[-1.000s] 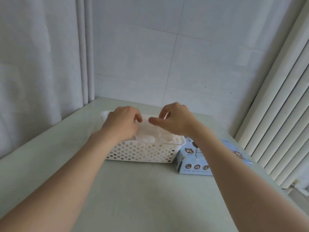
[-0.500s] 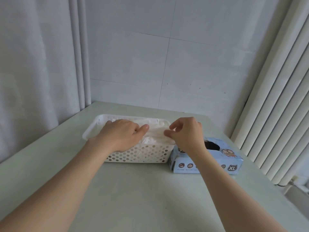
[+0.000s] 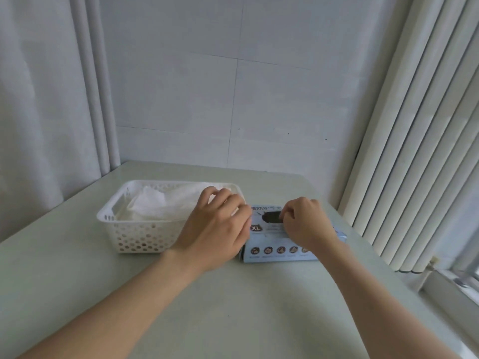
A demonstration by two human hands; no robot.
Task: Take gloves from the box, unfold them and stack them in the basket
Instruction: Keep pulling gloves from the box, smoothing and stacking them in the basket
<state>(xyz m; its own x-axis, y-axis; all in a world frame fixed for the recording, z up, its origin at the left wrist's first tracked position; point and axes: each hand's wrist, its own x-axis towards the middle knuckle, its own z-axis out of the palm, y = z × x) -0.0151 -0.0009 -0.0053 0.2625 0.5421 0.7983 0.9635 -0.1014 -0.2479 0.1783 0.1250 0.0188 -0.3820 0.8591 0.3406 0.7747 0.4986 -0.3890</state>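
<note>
At the far left a pale curtain (image 3: 39, 112) hangs down to the edge of the light green surface (image 3: 233, 307). On the surface stands a white plastic basket (image 3: 137, 237), oblong, with round holes in its side walls and a smooth rolled rim. Inside it lie the gloves (image 3: 155, 203): thin, white and half see-through, spread in a loose, crinkled stack that fills most of the basket and rises to about the rim. One flatter, more opaque patch lies on top towards the left end.

The left hand (image 3: 217, 229) sits at the basket's right end, knuckles up and fingers bent downwards, and covers that end wall and the left edge of the box. Its fingertips are hidden, so I cannot tell whether it holds anything.

Just beside the basket on the right stands the box (image 3: 274, 251), light blue card with a row of small round icons along its front and a dark "XL" label (image 3: 256, 228) on top. A dark oval opening (image 3: 270, 216) is cut in its top face.

The right hand (image 3: 305, 221) rests on top of the box with its fingers curled and its fingertips at the right rim of the opening. Whether a glove is pinched between them cannot be told.

On the right, vertical blinds (image 3: 414, 151) run down past the surface.
</note>
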